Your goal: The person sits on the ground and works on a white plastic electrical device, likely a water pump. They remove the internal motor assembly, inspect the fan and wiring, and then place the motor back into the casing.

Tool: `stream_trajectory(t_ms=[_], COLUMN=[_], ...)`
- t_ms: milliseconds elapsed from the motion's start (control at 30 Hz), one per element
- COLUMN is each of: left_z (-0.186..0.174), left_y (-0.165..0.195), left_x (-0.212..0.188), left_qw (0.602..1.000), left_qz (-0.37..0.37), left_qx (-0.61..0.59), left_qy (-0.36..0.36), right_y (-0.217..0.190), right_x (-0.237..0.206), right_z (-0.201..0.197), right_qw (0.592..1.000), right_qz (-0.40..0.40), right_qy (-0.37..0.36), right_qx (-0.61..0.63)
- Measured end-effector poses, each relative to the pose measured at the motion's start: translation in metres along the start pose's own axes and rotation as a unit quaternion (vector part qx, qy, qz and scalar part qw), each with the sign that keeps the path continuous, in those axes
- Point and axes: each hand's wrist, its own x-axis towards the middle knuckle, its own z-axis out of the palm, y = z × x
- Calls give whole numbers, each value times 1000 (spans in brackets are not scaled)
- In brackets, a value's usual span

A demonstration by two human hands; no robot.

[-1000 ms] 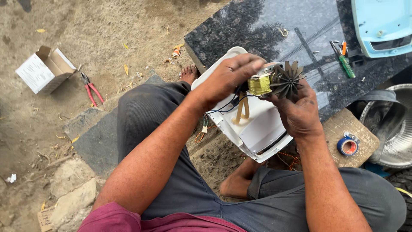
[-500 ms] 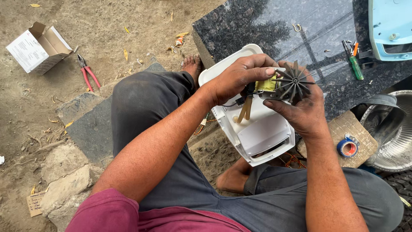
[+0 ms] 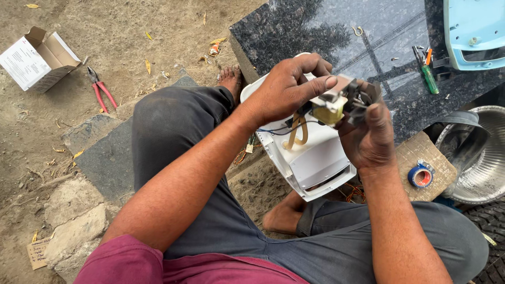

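While I sat over the white casing point(image 3: 315, 163), my left hand point(image 3: 286, 89) and right hand point(image 3: 371, 139) were both closed around the small motor point(image 3: 336, 108) above it. It seemed light, stiff, its thin wires point(image 3: 286, 130) fragile; the metal frame looked the safest hold.

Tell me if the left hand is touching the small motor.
Touching. The head view shows the left hand with fingers wrapped over the small motor, fingertip pressed on its metal frame.
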Motion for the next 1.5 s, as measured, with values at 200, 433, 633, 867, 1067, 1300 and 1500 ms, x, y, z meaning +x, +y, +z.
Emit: stream_trajectory(t_ms=[200,433,633,867,1067,1300,1500], left_z=[-23,-25,0,9,25,48,54], left_y=[20,34,31,36,46,49,40], left_x=[-11,-24,-33,-33,-42,-55,-54], left_qw=[989,964,946,952,926,915,919], left_qz=[26,19,54,8,-69,-105,-150], left_qx=[87,214,313,305,352,369,348], left_qy=[-120,-156,-64,38,117,124,114], right_y=[5,24,26,17,20,22,21], right_x=[-1,6,8,10,11,11,14], right_z=[-1,-14,-15,-24,-31,-32,-29], right_qw=[999,998,994,991,983,979,959], right_qz=[17,10,15,-19,-58,-77,-84], right_qy=[-26,-23,-9,-3,43,55,73], right_qx=[-28,-64,-109,-130,-168,-182,-262])
